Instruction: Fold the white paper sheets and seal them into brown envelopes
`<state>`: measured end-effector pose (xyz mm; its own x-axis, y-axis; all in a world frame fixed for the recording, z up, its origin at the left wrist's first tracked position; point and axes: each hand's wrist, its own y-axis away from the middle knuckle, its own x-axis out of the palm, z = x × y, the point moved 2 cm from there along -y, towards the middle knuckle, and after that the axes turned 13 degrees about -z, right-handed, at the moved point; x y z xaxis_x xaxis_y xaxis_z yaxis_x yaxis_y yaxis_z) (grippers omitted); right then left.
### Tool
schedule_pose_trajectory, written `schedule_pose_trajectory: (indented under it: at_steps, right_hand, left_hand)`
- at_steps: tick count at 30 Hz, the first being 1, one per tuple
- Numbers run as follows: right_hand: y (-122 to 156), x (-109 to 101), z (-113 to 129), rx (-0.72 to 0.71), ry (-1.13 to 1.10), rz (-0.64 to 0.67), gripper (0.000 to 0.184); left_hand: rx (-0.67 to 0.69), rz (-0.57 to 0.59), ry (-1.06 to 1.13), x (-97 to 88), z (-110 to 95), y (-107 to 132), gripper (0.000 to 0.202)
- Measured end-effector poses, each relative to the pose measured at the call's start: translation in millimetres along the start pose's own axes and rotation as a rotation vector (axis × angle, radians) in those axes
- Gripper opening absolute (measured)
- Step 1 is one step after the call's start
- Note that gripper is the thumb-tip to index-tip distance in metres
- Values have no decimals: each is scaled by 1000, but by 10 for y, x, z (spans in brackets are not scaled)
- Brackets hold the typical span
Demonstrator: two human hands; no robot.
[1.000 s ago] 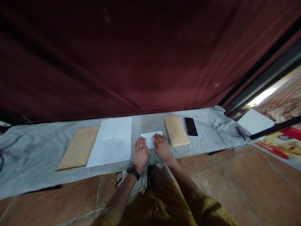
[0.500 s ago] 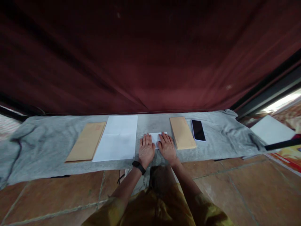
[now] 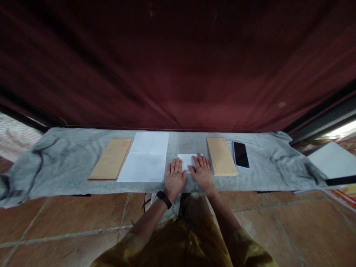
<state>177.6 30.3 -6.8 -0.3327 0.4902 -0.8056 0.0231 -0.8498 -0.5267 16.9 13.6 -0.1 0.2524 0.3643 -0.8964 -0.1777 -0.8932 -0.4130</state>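
A small folded white paper (image 3: pixel 185 160) lies on a grey cloth (image 3: pixel 66 163) spread over the floor. My left hand (image 3: pixel 175 177) lies flat with fingers stretched out, its fingertips at the paper's left edge. My right hand (image 3: pixel 203 170) is also flat and open, pressing on the paper's right part. A black band sits on my left wrist. Neither hand holds anything.
On the cloth: a brown envelope (image 3: pixel 112 158) and a large white sheet (image 3: pixel 146 157) to the left, another brown envelope (image 3: pixel 221 156) and a black phone (image 3: pixel 240 154) to the right. A dark red curtain (image 3: pixel 178 66) hangs behind. Tiled floor in front; a white sheet (image 3: pixel 328 160) lies far right.
The view has swung to the left, so everything sits further right in the frame. Both hands stay flat on the small paper, moved slightly up onto it.
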Motion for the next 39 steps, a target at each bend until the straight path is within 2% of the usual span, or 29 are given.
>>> schedule_pose_trajectory:
  at_steps: [10,18,31,39]
  right_hand:
    - [9,16,-33,4,-13,8,56]
    - [25,38,-69,-9,-6,10,57]
    - [25,21,-81,-19,-27,7,56]
    - [14,13,-67,11,-27,25,56]
  left_hand:
    - [31,17,13,-182,3,260,61]
    - [207,64,116,-217,-168,321,58]
    - [227,112,91,-217,-95,396,70]
    - [202,89,71,-242,-58,440,72]
